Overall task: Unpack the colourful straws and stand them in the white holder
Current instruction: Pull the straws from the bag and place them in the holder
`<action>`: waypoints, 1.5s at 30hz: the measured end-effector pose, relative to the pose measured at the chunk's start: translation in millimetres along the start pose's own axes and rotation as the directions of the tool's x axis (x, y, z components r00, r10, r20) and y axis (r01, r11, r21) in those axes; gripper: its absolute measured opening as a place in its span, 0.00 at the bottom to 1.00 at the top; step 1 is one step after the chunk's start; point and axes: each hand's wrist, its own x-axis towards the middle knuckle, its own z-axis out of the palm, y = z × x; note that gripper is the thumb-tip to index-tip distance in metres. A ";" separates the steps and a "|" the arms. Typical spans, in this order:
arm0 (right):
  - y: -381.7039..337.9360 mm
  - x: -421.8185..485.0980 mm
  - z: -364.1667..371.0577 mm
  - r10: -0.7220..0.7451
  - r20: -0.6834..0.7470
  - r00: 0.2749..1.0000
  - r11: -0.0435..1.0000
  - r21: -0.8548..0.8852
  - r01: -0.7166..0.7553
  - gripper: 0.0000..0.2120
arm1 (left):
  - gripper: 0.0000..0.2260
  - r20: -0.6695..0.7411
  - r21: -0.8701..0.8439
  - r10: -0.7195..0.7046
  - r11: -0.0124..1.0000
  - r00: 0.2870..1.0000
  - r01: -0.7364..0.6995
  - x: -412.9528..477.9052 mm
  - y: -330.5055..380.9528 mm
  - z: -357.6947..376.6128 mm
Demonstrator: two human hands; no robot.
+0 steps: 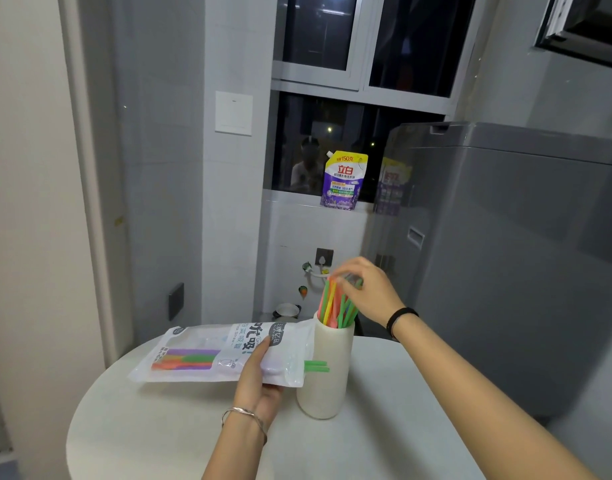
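A white cylindrical holder (327, 372) stands on the round white table (159, 434). Several colourful straws (335, 304) stand in it, leaning left. My right hand (366, 289) is over their upper ends, fingers curled on the tips. My left hand (259, 382) holds the clear straw packet (207, 355) level above the table, just left of the holder. Purple, orange and green straws show inside the packet. Two green straws (316, 366) stick out of its open right end, in front of the holder.
A grey washing machine (505, 254) stands close on the right behind the table. A purple detergent pouch (344, 180) sits on the window ledge. The wall and a door frame are on the left. The table's edge curves round at front left.
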 end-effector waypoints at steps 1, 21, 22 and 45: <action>1.0 -2.4 1.3 0.017 -0.001 1.000 0.999 -0.034 -0.017 0.11 | 0.05 0.000 0.000 0.001 1.000 1.000 -0.001 0.2 0.3 0.0; -53.6 -101.4 124.1 0.551 0.487 0.678 -0.298 0.873 -0.385 0.19 | 0.12 -0.017 0.450 0.469 0.792 0.883 -0.412 -4.0 21.8 -5.9; -53.4 -102.2 125.8 0.530 0.540 0.654 -0.409 0.838 -0.361 0.20 | 0.10 0.037 0.509 0.500 0.736 0.865 -0.447 -5.4 22.0 -3.9; -37.2 -96.8 90.2 0.545 -0.075 0.835 0.412 0.891 -0.189 0.05 | 0.17 -0.064 0.085 0.189 0.979 0.980 -0.183 0.6 35.8 -27.1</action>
